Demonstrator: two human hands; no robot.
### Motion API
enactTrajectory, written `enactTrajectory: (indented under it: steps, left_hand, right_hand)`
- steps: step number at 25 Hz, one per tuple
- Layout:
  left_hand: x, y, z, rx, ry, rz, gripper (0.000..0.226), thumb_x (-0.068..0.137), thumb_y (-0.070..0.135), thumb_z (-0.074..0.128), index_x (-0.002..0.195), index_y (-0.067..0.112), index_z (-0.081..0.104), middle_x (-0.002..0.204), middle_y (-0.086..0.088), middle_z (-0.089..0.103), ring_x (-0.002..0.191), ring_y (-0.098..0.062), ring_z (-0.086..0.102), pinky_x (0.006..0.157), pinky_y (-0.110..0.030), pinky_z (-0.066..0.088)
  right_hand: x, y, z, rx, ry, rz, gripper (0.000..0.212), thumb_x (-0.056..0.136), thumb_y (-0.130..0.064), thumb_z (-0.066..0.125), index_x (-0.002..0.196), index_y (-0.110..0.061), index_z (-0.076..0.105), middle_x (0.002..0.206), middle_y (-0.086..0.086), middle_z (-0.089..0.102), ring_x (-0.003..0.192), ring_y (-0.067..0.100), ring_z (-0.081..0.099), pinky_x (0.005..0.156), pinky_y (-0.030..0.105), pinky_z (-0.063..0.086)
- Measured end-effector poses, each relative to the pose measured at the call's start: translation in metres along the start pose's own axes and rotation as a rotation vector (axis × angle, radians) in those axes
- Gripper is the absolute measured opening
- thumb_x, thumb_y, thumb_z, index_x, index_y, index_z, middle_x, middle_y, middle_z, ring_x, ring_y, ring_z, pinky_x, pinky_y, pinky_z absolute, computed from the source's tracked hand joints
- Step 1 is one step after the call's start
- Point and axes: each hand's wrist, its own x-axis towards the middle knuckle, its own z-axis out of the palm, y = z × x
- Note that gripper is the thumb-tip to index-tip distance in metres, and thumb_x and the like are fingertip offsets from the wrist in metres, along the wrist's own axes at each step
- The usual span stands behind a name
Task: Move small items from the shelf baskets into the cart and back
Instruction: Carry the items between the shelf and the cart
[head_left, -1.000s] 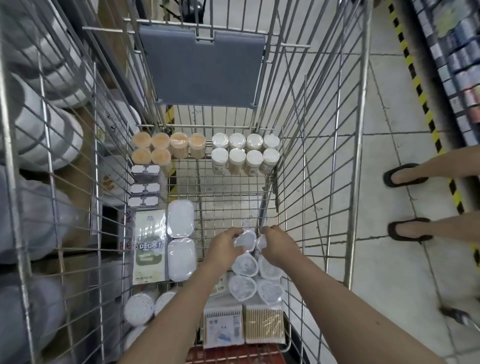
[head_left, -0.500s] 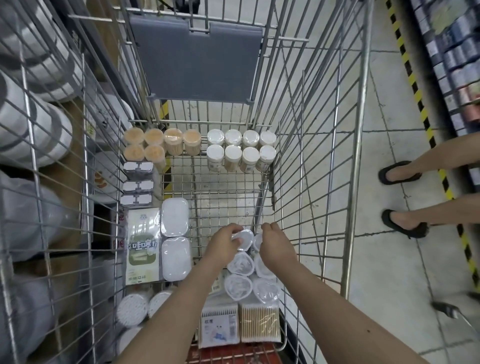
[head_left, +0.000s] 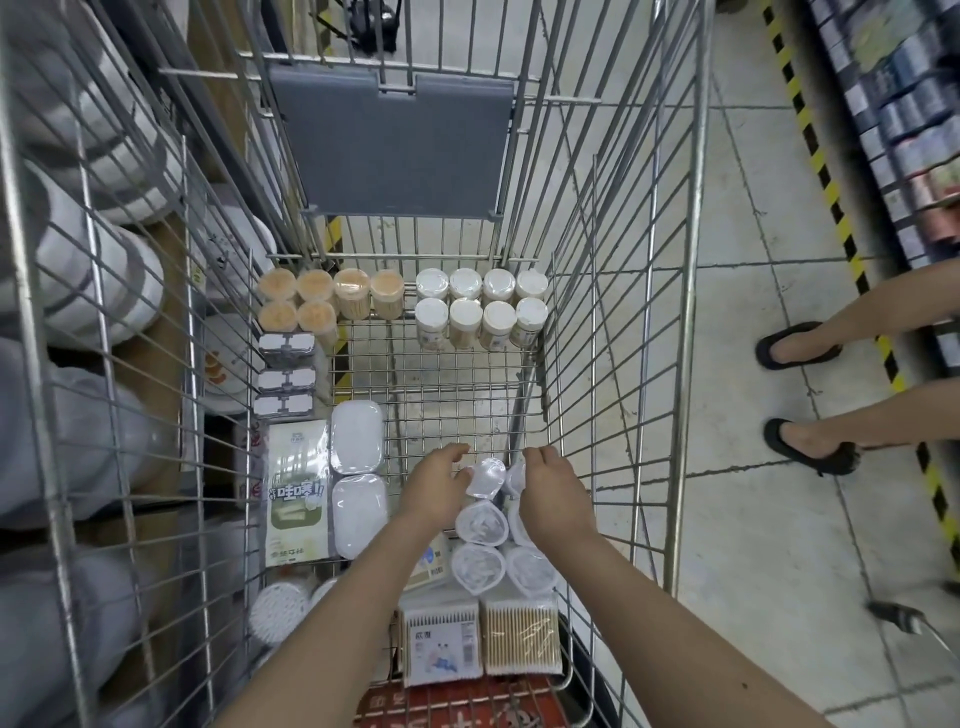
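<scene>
Wire cart (head_left: 628, 322): both hands (head_left: 441, 486) (head_left: 553, 496) hold clear packets (head_left: 485, 478).

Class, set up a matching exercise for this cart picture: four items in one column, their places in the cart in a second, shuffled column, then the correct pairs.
Items
1. white-lidded jars
2. orange-topped jars
3. cotton swab packs
4. green packet

Places
A. near end of the cart
B. far right corner
C. along the left side
D. far left corner

Pairs: 1-B, 2-D, 3-A, 4-C
</scene>
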Motion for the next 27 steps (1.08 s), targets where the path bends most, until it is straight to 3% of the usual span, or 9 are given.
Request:
enactTrajectory:
  steps: [4,9,13,18,21,27]
  left_hand:
    - [-0.042,0.010,-0.028,0.107,0.037,0.033,0.037,0.097,0.016,0.048,0.133,0.015,0.051,0.136,-0.003,0.053,0.115,-0.020,0.055,0.096,-0.032,0.045]
    - [-0.138,0.023,-0.071,0.496,-0.022,0.115,0.034,0.098,0.026,0.044,0.129,0.018,0.055,0.129,0.001,0.056,0.111,-0.016,0.055,0.087,-0.028,0.046]
    - [-0.221,0.034,-0.090,0.518,0.074,0.107,0.036,0.096,0.036,0.046,0.131,0.028,0.050,0.128,0.006,0.058,0.110,-0.012,0.056,0.087,-0.028,0.047]
    - [-0.332,0.046,-0.080,0.362,0.347,0.013,0.041,0.095,0.037,0.049,0.135,0.027,0.049,0.134,0.007,0.055,0.118,-0.011,0.053,0.095,-0.024,0.042]
    - [-0.405,0.052,-0.055,0.194,0.539,-0.083,0.030,0.095,0.033,0.052,0.124,0.030,0.057,0.115,0.009,0.065,0.100,-0.008,0.062,0.086,-0.027,0.049]
    - [-0.531,0.060,0.057,0.053,0.904,-0.340,0.033,0.095,0.041,0.048,0.126,0.035,0.053,0.123,0.015,0.060,0.104,-0.004,0.058,0.085,-0.023,0.045]
  right_hand:
    - [-0.022,-0.008,-0.020,-0.026,0.035,-0.071,0.041,0.091,-0.008,0.045,0.132,-0.009,0.043,0.132,0.008,0.048,0.118,0.025,0.048,0.094,0.033,0.040]
    - [-0.078,-0.012,-0.051,-0.152,-0.015,-0.305,0.036,0.096,-0.020,0.041,0.131,-0.015,0.048,0.127,0.004,0.054,0.113,0.023,0.050,0.100,0.033,0.034]
    - [-0.137,-0.009,-0.084,-0.157,0.000,-0.453,0.035,0.097,-0.022,0.040,0.131,-0.016,0.049,0.128,0.002,0.054,0.115,0.022,0.049,0.105,0.033,0.030]
    - [-0.201,0.008,-0.127,-0.122,0.003,-0.624,0.034,0.099,-0.030,0.042,0.129,-0.019,0.051,0.126,-0.001,0.057,0.114,0.018,0.052,0.097,0.028,0.037]
    - [-0.229,0.025,-0.141,-0.114,-0.056,-0.743,0.032,0.098,-0.031,0.043,0.128,-0.021,0.052,0.123,-0.001,0.060,0.111,0.017,0.056,0.091,0.029,0.043]
    - [-0.276,0.050,-0.148,-0.271,-0.143,-1.070,0.033,0.096,-0.029,0.046,0.128,-0.023,0.053,0.125,-0.003,0.061,0.114,0.016,0.055,0.090,0.026,0.041]
